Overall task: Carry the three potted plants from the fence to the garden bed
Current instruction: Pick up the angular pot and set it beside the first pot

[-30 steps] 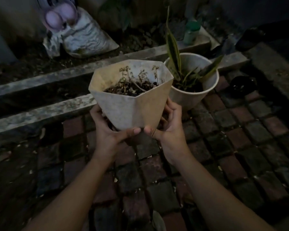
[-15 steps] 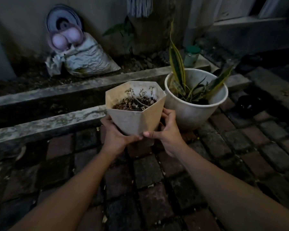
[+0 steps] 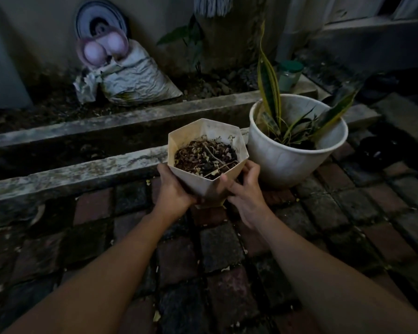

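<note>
Pot (image 3: 209, 186): beige, faceted, dry soil.

Dim brick paving (image 3: 220, 244), mossy concrete curb (image 3: 82, 169), grey wall (image 3: 34, 32).

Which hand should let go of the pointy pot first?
Probably the right hand: its fingers look loose on the angular pot. The left hand cups the pot's side and bottom more firmly.

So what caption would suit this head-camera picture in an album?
Both hands, left hand and right hand, hold a faceted beige pot low over brick paving, beside a white snake-plant pot.
</note>
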`<state>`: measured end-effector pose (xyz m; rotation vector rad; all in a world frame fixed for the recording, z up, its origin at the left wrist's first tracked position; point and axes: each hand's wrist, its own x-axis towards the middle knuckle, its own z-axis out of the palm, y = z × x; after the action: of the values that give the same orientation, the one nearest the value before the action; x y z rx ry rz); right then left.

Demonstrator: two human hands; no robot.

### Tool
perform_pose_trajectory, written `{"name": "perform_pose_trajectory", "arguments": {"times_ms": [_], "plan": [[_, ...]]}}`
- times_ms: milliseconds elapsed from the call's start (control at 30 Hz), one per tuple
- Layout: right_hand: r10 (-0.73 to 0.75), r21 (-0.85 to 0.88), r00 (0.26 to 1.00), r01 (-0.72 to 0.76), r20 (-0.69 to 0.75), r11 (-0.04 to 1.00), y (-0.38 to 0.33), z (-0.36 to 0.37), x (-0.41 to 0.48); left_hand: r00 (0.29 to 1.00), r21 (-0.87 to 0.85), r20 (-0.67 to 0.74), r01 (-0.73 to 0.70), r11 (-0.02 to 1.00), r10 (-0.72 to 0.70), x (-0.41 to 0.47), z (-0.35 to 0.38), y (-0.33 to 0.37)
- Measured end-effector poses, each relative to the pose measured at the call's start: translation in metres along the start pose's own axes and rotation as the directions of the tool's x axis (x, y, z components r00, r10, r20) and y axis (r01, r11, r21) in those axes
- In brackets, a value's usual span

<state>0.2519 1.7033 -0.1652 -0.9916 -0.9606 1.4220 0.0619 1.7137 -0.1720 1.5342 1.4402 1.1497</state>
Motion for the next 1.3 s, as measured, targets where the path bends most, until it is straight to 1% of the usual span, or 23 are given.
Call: {"name": "perform_pose_trajectory", "arguments": {"times_ms": [33,100,200,300,333,400,500,600,700,800,867,933,1000,1067,1167,1200,1267,1300], "plan": [[0.020,0.026,1.000,-0.020,-0.007,0.999,-0.003,0.004,0.000,1.000,0.018,-0.005,0.012,1.000,-0.012,0.000,0.001,-0.001],[0.008,0.012,1.000,-0.008,-0.026,1.000,-0.005,0.011,-0.001,0.998,0.077,-0.036,0.044,0.996,-0.041,-0.001,0.002,0.001],[-0.053,-0.075,0.997,0.049,-0.053,0.996,-0.005,0.020,-0.006,1.000,0.020,-0.007,0.004,1.000,-0.003,-0.001,0.003,0.009],[-0.111,-0.064,0.989,0.105,-0.097,0.992,-0.004,0.028,-0.009,0.999,0.086,0.014,0.038,0.996,-0.039,0.004,-0.004,0.009],[-0.105,-0.053,0.989,0.100,-0.107,0.994,-0.005,0.029,-0.009,0.999,0.085,0.030,0.036,0.996,-0.039,0.005,-0.007,0.009],[-0.056,-0.058,0.993,0.050,-0.103,0.997,-0.009,0.028,-0.006,0.999,0.030,0.044,0.018,0.999,-0.019,0.008,-0.012,0.009],[0.049,-0.112,0.995,-0.059,-0.085,0.992,-0.019,0.018,0.002,0.997,0.029,0.050,-0.066,0.997,0.065,0.015,-0.018,0.016],[0.109,-0.149,0.992,-0.117,-0.062,0.982,-0.031,0.010,0.011,0.996,0.149,0.065,-0.077,0.986,0.068,0.019,-0.022,0.024],[0.124,-0.153,0.990,-0.134,-0.072,0.979,-0.037,0.006,0.018,0.996,0.279,0.029,-0.085,0.957,0.080,0.018,-0.016,0.025],[0.107,-0.106,0.991,-0.114,-0.077,0.988,-0.041,0.003,0.024,0.996,0.338,-0.017,-0.080,0.938,0.091,0.018,-0.007,0.025],[0.120,-0.105,0.989,-0.129,-0.083,0.986,-0.044,0.003,0.029,0.997,0.378,-0.031,-0.056,0.924,0.073,0.021,-0.005,0.026],[0.122,-0.161,0.988,-0.137,-0.099,0.977,-0.047,0.003,0.033,0.998,0.418,-0.048,-0.027,0.908,0.052,0.025,-0.004,0.028],[0.109,-0.264,0.987,-0.136,-0.115,0.955,-0.050,0.005,0.032,0.998,0.451,-0.050,-0.004,0.892,0.030,0.031,-0.006,0.032],[0.035,-0.460,0.994,-0.081,-0.108,0.884,-0.052,0.010,0.024,0.999,0.475,-0.038,0.012,0.880,0.007,0.037,-0.014,0.036],[-0.166,-0.697,0.986,0.098,-0.030,0.710,-0.048,0.015,0.004,1.000,0.551,0.003,0.011,0.835,-0.015,0.046,-0.030,0.042],[-0.210,-0.768,0.978,0.140,0.007,0.625,-0.049,0.015,-0.001,0.999,0.591,0.018,0.016,0.806,-0.034,0.048,-0.034,0.044],[-0.241,-0.890,0.965,0.201,0.107,0.409,-0.053,0.014,-0.007,0.997,0.699,0.015,0.047,0.714,-0.080,0.049,-0.037,0.045],[-0.261,-0.922,0.951,0.246,0.169,0.299,-0.058,0.012,-0.009,0.997,0.737,0.000,0.056,0.673,-0.082,0.048,-0.038,0.044]]}}
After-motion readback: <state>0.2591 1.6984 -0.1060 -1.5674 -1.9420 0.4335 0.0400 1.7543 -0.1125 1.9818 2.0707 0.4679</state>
